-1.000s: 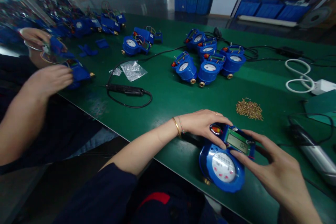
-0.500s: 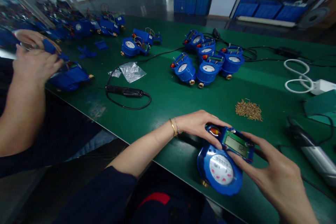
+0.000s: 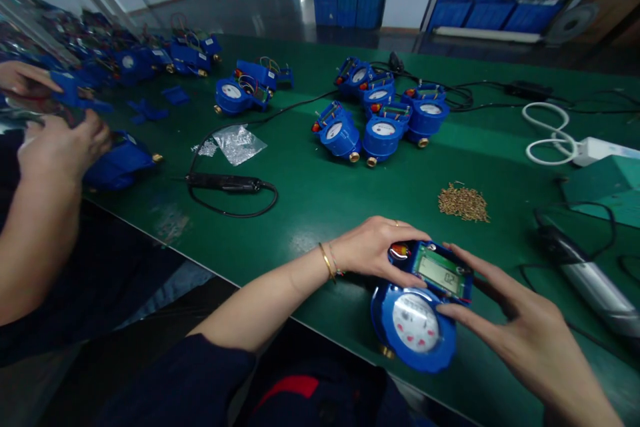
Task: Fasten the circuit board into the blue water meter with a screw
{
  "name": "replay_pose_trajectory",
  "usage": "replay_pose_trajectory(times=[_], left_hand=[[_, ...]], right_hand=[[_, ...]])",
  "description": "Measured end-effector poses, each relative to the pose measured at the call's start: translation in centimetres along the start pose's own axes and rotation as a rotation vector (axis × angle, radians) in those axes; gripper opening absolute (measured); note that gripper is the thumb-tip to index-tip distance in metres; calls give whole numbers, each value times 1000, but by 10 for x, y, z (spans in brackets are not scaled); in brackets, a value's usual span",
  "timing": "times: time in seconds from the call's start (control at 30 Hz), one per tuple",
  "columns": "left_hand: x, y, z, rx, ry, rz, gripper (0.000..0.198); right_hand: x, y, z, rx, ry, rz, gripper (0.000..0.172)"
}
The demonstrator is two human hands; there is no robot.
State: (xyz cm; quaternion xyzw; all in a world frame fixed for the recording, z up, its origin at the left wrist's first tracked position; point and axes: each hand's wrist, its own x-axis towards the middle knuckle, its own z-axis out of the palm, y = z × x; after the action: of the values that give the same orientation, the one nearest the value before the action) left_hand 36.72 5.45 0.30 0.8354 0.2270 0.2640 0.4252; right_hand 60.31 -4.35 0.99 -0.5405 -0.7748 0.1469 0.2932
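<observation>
A blue water meter (image 3: pixel 416 323) with a round white dial sits near the table's front edge. Its electronics box shows a green circuit board with a lit digit display (image 3: pixel 440 272), and an orange-red part lies in the recess to the left. My left hand (image 3: pixel 373 250) grips the left side of the box, thumb in front and fingers behind. On the right, my right hand (image 3: pixel 515 310) holds the box between its thumb by the dial and its fingers at the far right corner. A pile of small brass-coloured screws (image 3: pixel 463 202) lies beyond my hands.
Several blue meters (image 3: pixel 383 137) stand mid-table. A black corded screwdriver (image 3: pixel 225 183) and a clear plastic bag (image 3: pixel 240 145) lie to the left. A silver-black electric screwdriver (image 3: pixel 585 273) lies right. A co-worker's hands (image 3: pixel 60 147) handle blue parts at far left.
The view has shifted slightly, moving most things left. Both my hands keep hold of the meter, whose display now faces me more clearly. The co-worker's hands have moved apart, showing a blue part.
</observation>
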Motion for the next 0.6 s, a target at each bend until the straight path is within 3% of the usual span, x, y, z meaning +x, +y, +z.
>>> replay_pose_trajectory(times=[0.2,0.43,0.6], left_hand=[[-1,6,-6,-13,-20,-16,55],[-3,8,-14,-81,-49,-89,58],[-7,8,-12,-265,-21,-162,61]], right_hand=[[-8,-2,5,158,-15,125,58],[-3,-10,11,72,50,58,52],[-1,-16,11,74,63,56,51]])
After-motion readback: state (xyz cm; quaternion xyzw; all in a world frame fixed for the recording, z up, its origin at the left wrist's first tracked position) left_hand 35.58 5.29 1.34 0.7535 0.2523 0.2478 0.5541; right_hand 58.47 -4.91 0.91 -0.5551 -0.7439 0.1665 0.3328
